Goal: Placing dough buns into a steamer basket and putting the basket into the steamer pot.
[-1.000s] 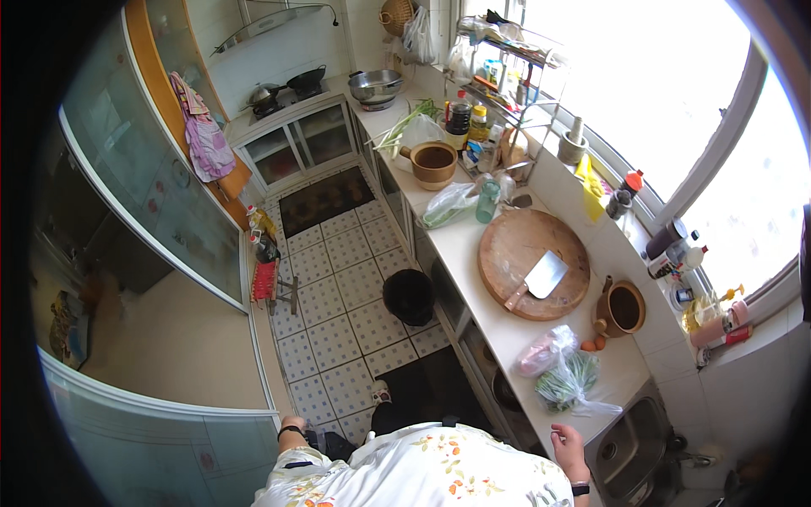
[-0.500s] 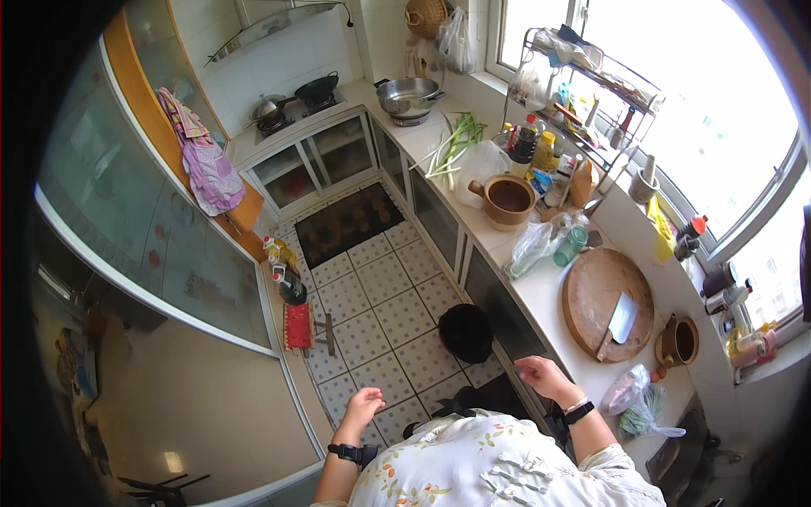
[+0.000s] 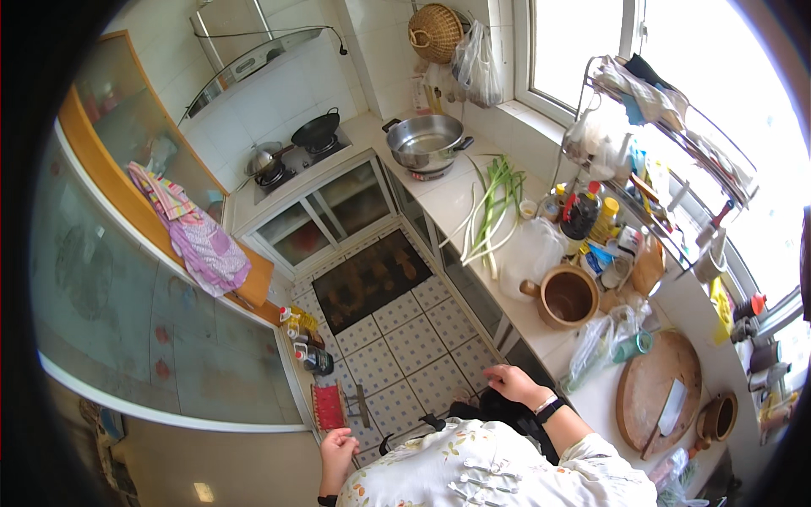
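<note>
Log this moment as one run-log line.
scene: kitchen, counter on person's right | left hand: empty, over tiled floor | right hand: empty, by counter edge near plastic bag | cleaver on round cutting board

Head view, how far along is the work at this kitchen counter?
Laid out: green onions lie whole on the counter, and a cleaver rests on the bare round board. In hand: nothing; the right hand hovers by the counter edge, the left hand hangs free. Left: the onions are uncut.

Daylight pours in from the window (image 3: 591, 42) on the far right, blowing it out to white glare. The left side sits dimmer. Fisheye bending curves all edges; a black rim frames everything.
</note>
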A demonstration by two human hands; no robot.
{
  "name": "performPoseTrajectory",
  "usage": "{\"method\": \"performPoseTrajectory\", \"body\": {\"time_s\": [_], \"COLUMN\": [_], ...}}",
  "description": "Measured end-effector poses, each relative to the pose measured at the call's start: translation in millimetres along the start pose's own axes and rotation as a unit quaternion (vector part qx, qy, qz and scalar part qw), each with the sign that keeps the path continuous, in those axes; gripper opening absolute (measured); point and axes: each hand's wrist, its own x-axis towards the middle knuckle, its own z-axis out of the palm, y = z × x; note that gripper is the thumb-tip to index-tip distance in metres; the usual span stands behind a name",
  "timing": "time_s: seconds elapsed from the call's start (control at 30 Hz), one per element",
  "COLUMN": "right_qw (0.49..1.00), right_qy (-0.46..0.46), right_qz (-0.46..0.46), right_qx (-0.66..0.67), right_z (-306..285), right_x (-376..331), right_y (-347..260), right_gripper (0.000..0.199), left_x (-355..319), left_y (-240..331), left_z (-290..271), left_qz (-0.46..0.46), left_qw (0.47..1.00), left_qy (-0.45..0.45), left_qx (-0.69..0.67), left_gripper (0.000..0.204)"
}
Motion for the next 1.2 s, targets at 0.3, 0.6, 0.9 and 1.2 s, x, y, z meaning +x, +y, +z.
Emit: {"method": "performPoseTrajectory", "body": {"time_s": [0.3, 0.6, 0.9, 1.2], "right_qw": [0.999, 0.887, 0.874, 0.863], "right_qy": [0.017, 0.336, 0.155, 0.16], "right_qz": [0.02, 0.273, -0.257, -0.275], "right_qx": [-0.044, 0.16, 0.382, 0.392], "right_z": [-58.6, -47.0, -155.5, -149.4], "right_x": [135.9, 121.5, 344.2, 457.6], "right_y": [-33.2, -34.3, -344.2, -380.8], "right_gripper": [0.018, 0.012, 0.026, 0.02], "left_x": [148.0, 398.2, 526.8, 503.6], "left_y": [197.4, 225.5, 371.6, 580.1], "left_z": [44.8, 114.8, 201.0, 198.9], "left_qz": [0.263, 0.314, 0.237, 0.186], "left_qw": [0.788, 0.76, 0.709, 0.286], "left_qy": [-0.055, -0.252, -0.621, -0.908], "left_qx": [0.554, 0.511, 0.237, -0.244], "left_gripper": [0.067, 0.067, 0.047, 0.034]}}
